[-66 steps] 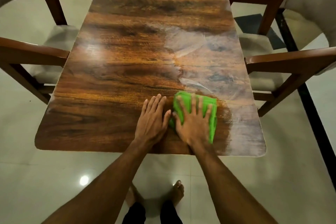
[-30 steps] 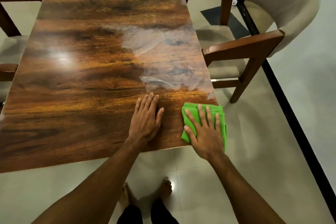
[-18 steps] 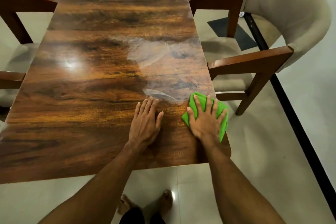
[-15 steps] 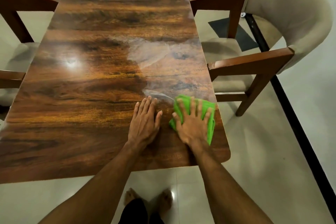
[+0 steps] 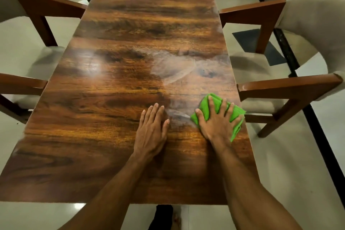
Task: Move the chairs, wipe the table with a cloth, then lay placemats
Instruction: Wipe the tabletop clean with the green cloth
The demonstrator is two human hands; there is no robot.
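Table (image 5: 115,99): long, dark glossy wood, seen from its near short end; a pale hazy smear is noted on the top toward 1 o'clock from centre

Chairs: one wooden armchair with pale padding (image 5: 291,58) is set at 3 o'clock, arms pointing at the table edge; a second chair (image 5: 28,46) is set at 9 o'clock, only partly in view

Left hand (image 5: 151,132): laid flat, palm down on bare wood, fingers extended and together, nothing held; placed just below table centre

Right hand (image 5: 217,123): spread open and pressed flat on the cloth (image 5: 206,107), fingers splayed, not curled around it

Cloth: bright green, bunched, lying on the tabletop at 4 o'clock, close to the right-hand edge, just beside the nearer chair arm; its edges are seen past the fingertips and the outer side of the hand
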